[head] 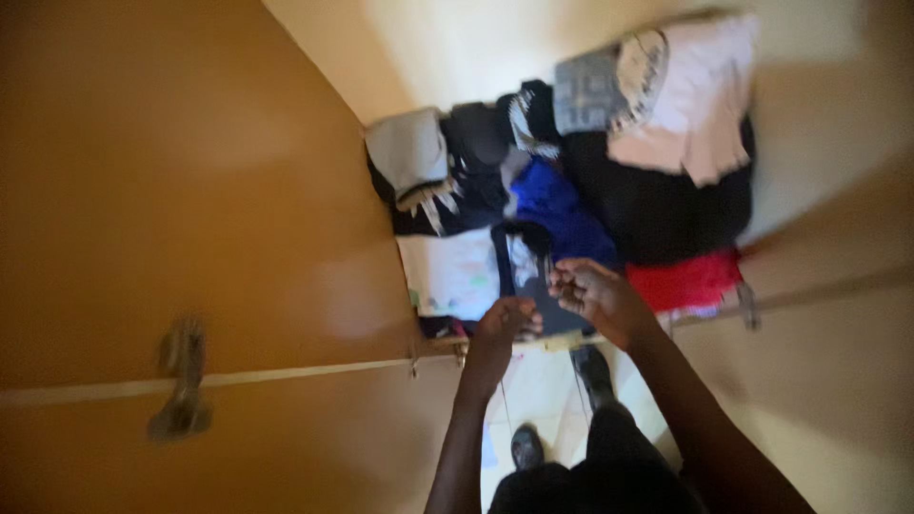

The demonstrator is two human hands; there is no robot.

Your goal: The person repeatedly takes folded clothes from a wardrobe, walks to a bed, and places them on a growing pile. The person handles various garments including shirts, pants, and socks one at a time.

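At the front edge of the wardrobe shelf, both hands meet a dark garment that lies among heaped clothes. The left hand rests on its near edge, fingers curled; the blur hides whether they pinch it. The right hand, just beside it, has its grip closed on the dark cloth. A white folded cloth lies just left of the garment, a red one to its right.
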